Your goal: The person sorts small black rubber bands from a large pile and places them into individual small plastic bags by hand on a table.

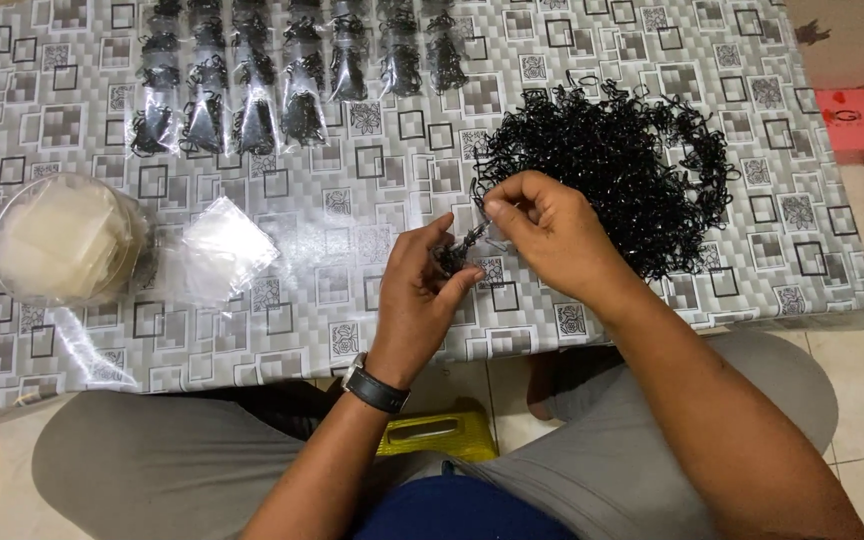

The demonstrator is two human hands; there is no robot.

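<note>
A small bunch of bands [455, 254] sits pinched in the left hand [414, 300], fingers closed around it. Just right of that grip, the right hand [542, 222] pinches more bands at its fingertips, touching the bunch. Right of both hands lies the loose pile [617, 165]. Left of the grip lie an empty bag [222, 248] and a tub [62, 240]; beyond, filled bags [282, 75] lie in rows. The step looks like gathering a portion; bagging it would need a hand freed.

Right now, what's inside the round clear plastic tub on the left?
The round clear plastic tub holds a stack of pale see-through sheets, likely small bags. Anything beneath the stack is covered.
</note>
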